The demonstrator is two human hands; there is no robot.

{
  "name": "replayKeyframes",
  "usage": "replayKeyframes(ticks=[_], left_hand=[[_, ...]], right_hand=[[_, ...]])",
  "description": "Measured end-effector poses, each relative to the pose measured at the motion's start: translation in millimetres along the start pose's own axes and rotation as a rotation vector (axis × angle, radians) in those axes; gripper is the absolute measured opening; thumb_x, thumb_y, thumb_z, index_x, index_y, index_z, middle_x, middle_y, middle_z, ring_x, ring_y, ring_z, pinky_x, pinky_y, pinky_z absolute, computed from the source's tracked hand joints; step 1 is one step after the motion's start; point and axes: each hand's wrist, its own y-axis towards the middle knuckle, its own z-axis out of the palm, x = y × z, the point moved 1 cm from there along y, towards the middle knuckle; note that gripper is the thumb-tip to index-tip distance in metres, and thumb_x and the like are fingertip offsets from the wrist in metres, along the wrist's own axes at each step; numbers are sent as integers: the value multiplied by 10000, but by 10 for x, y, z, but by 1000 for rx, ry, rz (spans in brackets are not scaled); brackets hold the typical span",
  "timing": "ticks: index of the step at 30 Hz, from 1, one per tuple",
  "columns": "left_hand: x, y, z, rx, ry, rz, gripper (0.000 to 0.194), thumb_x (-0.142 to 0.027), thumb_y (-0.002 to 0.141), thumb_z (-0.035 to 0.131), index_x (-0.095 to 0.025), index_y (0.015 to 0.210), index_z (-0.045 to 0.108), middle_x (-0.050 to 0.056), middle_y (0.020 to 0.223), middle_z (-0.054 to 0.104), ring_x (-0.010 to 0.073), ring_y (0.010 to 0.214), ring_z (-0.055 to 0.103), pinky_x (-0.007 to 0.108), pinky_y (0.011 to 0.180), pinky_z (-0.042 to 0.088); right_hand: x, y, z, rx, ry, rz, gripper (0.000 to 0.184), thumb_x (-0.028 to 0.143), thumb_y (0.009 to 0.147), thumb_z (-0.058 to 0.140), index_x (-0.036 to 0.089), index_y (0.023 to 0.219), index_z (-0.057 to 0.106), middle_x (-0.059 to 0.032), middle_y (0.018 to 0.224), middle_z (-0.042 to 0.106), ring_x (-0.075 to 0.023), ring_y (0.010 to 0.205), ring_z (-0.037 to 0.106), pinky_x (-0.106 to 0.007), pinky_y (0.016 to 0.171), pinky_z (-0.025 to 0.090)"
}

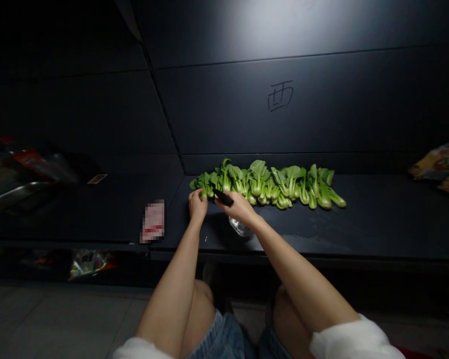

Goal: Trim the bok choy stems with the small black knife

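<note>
A row of green bok choy point(280, 187) lies along the back of a dark shelf point(377, 219). My left hand point(197, 205) is closed on the leftmost bok choy head point(204, 185) at the row's left end. My right hand point(239, 207) grips a black-handled tool point(223, 197), probably a knife, whose tip points at that same head. A small clear glass object point(240, 228) sits on the shelf under my right wrist, partly hidden by it.
A blurred pink label point(153, 220) hangs at the shelf's front edge on the left. Metal trays and red packages point(30, 169) lie at far left. A yellow bag point(441, 164) rests at far right. Packaged goods point(90, 262) sit below the shelf. My knees are under the shelf edge.
</note>
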Motion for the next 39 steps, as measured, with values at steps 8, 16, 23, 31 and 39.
replayKeyframes(ticks=[8, 16, 23, 31, 39], left_hand=[[172, 67, -24, 16, -137, -85, 410, -46, 714, 504, -171, 1076, 649, 93, 1087, 671, 179, 1022, 638, 367, 986, 481], [194, 67, 38, 27, -179, -111, 413, -55, 715, 499, -152, 1086, 650, 104, 1084, 678, 172, 945, 662, 362, 949, 507], [156, 61, 37, 27, -129, -56, 422, -73, 710, 493, -169, 1086, 659, 89, 1034, 687, 184, 967, 652, 369, 963, 497], [-73, -63, 9, 12, 1, 54, 360, -69, 737, 481, -162, 1029, 671, 126, 1142, 634, 234, 1158, 566, 390, 1080, 410], [-223, -177, 106, 59, 5, 108, 358, -93, 758, 492, -202, 1054, 662, 109, 1256, 563, 245, 1232, 521, 397, 1105, 390]], right_hand=[[40, -6, 101, 17, -105, 2, 306, 432, 904, 508, 216, 1035, 679, -102, 1001, 726, -236, 928, 673, -253, 699, 415], [45, -54, 52, -2, -86, -53, 279, 395, 897, 527, 216, 1051, 677, -74, 1018, 729, -210, 930, 667, -234, 689, 399], [9, -108, 4, -19, -102, -49, 263, 386, 908, 505, 216, 1012, 678, -75, 960, 725, -215, 893, 667, -241, 672, 384], [-49, -142, -42, -56, -90, -24, 273, 405, 907, 510, 214, 999, 682, -68, 962, 726, -195, 871, 656, -235, 667, 371], [-116, -145, -117, -78, -106, 18, 290, 439, 912, 511, 212, 975, 680, -69, 932, 724, -197, 851, 657, -236, 661, 370]])
